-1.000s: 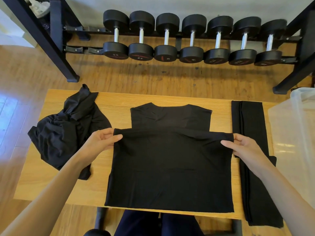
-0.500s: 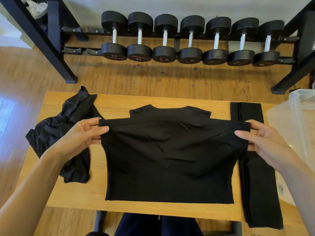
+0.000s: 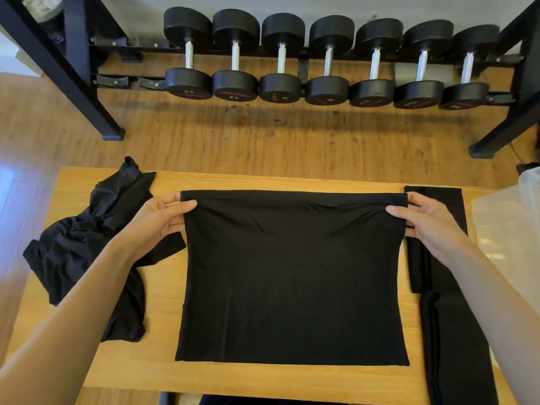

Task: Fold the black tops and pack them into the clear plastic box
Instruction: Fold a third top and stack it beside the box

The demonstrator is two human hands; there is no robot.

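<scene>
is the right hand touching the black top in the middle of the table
Touching. The head view shows the right hand pinching the far right corner of the black top, thumb on the cloth and fingers tucked under its edge.

Looks like a home gym or workout room. Across the top of the frame, a black steel rack (image 3: 87,71) carrying a row of seven black dumbbells (image 3: 327,58) with chrome handles. Underneath, warm wood-plank flooring (image 3: 263,141); in the lower half, a plain wooden table (image 3: 263,179) serving as a worktop.
</scene>
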